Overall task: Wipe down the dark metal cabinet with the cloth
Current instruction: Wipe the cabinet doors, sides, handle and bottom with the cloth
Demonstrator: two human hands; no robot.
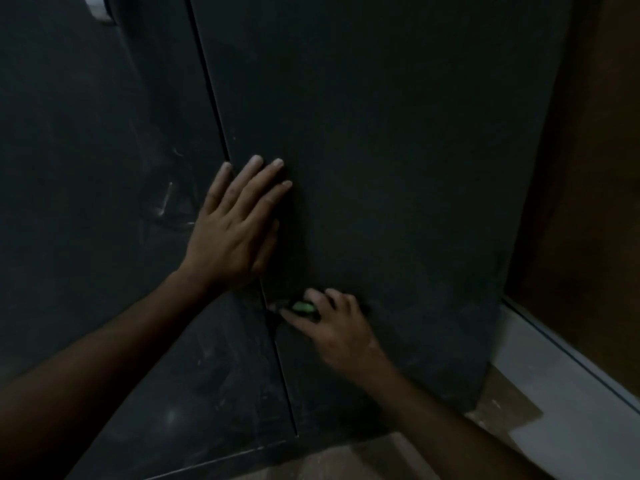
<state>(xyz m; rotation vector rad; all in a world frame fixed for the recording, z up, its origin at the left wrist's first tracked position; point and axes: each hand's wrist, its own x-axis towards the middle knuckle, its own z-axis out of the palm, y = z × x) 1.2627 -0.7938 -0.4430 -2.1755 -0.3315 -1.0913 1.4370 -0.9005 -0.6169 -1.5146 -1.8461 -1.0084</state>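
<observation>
Dark cabinet [398, 168] on floor [346, 459]

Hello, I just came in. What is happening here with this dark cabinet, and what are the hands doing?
A person is cleaning a dark metal cabinet in dim light. The left hand lies flat on the right door, fingers straight, beside the seam between the two doors. The right hand, lower down, holds a small green cloth against the same door near the seam. The left door shows dusty streaks.
</observation>
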